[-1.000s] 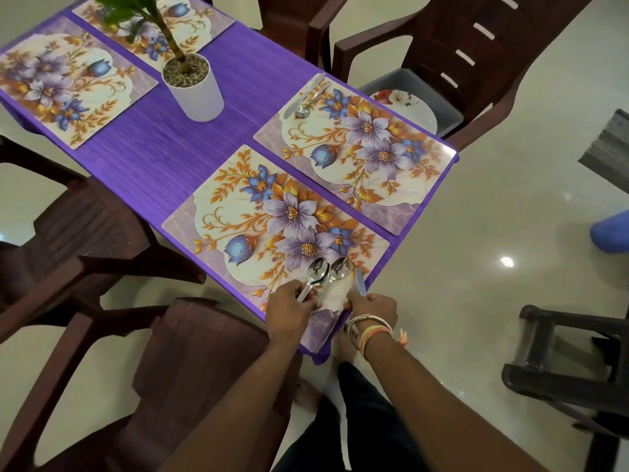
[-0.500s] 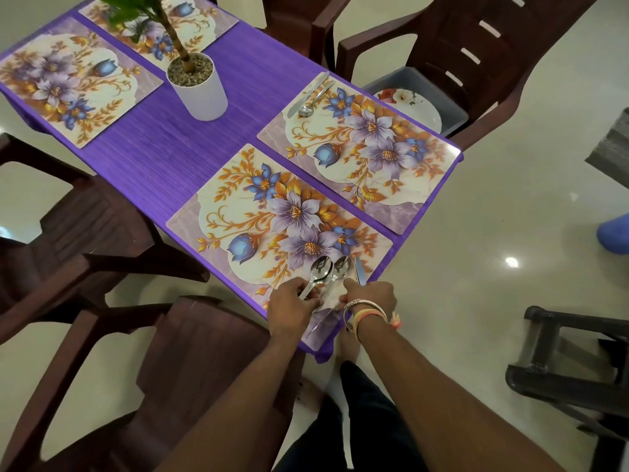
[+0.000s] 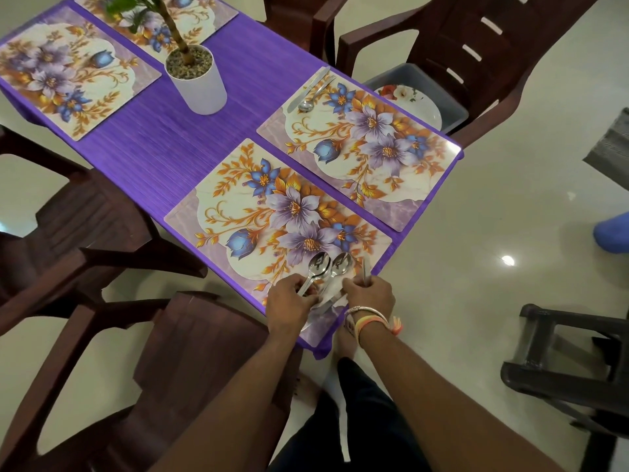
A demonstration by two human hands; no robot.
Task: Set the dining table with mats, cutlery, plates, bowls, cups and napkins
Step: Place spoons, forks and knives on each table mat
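Gripping two spoons [image 3: 325, 267] in left hand [image 3: 289, 306] and a knife [image 3: 366, 272] in right hand [image 3: 369, 296], at floral placemat's [image 3: 238, 206] five-o'clock corner.

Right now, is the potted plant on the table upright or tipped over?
Upright. The white pot stands on its base on the purple tablecloth, gravel surface level, stem rising from it.

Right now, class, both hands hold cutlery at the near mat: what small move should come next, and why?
Probably set one spoon down on the near mat and let go: the left hand and right hand grip cutlery just over its edge, and the far mat already has its spoon and knife.
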